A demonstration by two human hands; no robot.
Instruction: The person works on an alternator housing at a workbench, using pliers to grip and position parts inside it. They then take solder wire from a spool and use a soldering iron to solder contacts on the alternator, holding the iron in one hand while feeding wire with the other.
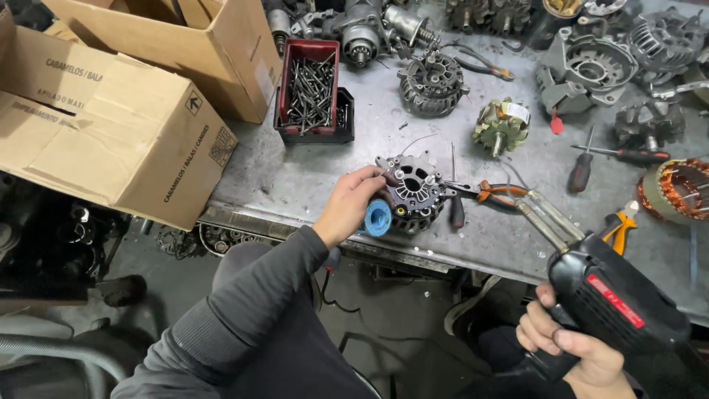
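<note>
Our left hand (pixel 351 203) pinches the alternator (pixel 415 193); right hand (pixel 569 351) wraps the soldering gun (pixel 613 299) (handle hidden).

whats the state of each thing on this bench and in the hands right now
left hand: gripping the alternator housing
alternator housing: upright at the bench edge, casing open
right hand: closed on the soldering gun's grip
soldering gun: held off the bench, tip aimed at the housing, not touching
red tray: full of loose screws
pliers: lying flat, jaws shut
rotor: standing alone, removed
cardboard box: flaps shut
</note>
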